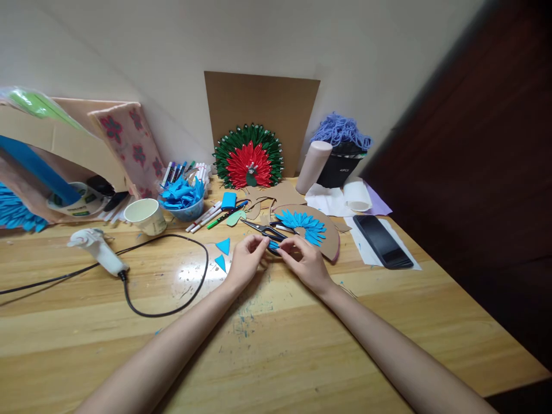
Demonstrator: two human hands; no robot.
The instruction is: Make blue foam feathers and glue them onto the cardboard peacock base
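My left hand (246, 260) and right hand (305, 261) meet at the middle of the desk (302, 345). The fingers of both are pinched on one small blue paper piece (273, 245), held just above the desk surface, touching or nearly touching the black scissors (266, 231) that lie behind it.

Procedure, as I judge it: keep both pinches close to the fold line, press evenly, and keep the piece clear of the scissor blades. Work within reach of the cardboard half-disc (321, 233), where blue petals (304, 226) are already fanned.

Two cut blue triangles (222, 253) lie just left of my left hand. A glue gun (100, 251) rests well to the left, its cord (172, 276) looping across the desk.

The desk is pale wood, glossy, flecked with blue marks. A finished red-and-green rosette (249, 157) leans against a cardboard sheet (263, 109) at the cream wall. A phone (382, 240) lies to the right.
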